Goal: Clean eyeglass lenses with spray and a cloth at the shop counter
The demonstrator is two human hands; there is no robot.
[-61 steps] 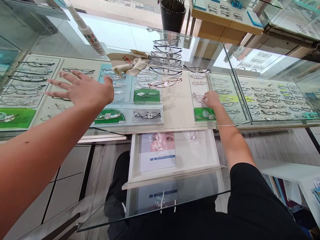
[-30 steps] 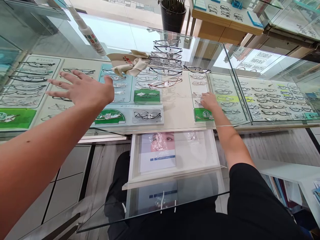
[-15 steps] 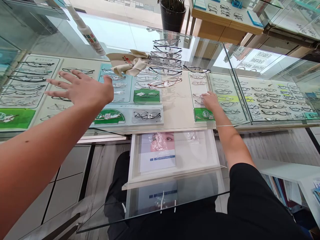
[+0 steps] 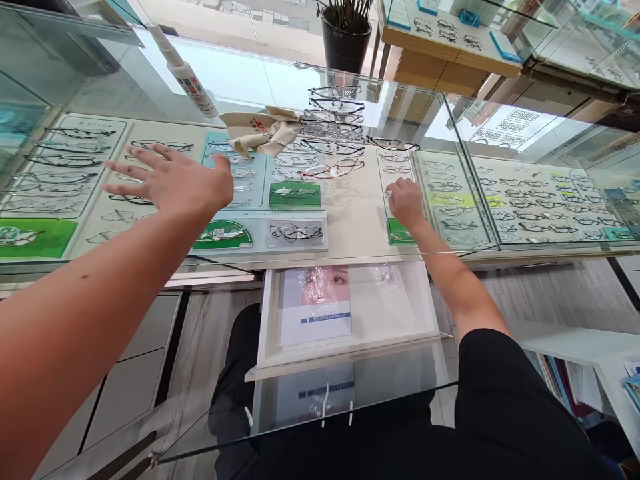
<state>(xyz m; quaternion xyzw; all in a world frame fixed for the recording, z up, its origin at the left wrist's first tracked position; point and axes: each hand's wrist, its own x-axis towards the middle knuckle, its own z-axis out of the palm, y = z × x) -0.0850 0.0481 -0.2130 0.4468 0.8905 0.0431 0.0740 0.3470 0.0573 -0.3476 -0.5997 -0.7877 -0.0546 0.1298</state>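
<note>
Right grip (image 4: 406, 200): fingers curled at thin-framed eyeglasses (image 4: 389, 193), mostly hidden by it; can't tell if held. Green rectangular display block (image 4: 399, 233) just on its near side. Left grip (image 4: 177, 180), well leftward, spread wide, holding nothing. Crumpled beige cloth (image 4: 260, 131) between grips, farther back.

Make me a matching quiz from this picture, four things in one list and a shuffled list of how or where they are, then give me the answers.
Things:
1. left hand
2. right hand
3. cloth
4. plant pot

Descriptions:
A. beige and crumpled
B. black, past the far edge of the glass counter
C. spread wide
D. near a small green card

Pairs: 1-C, 2-D, 3-A, 4-B
</note>
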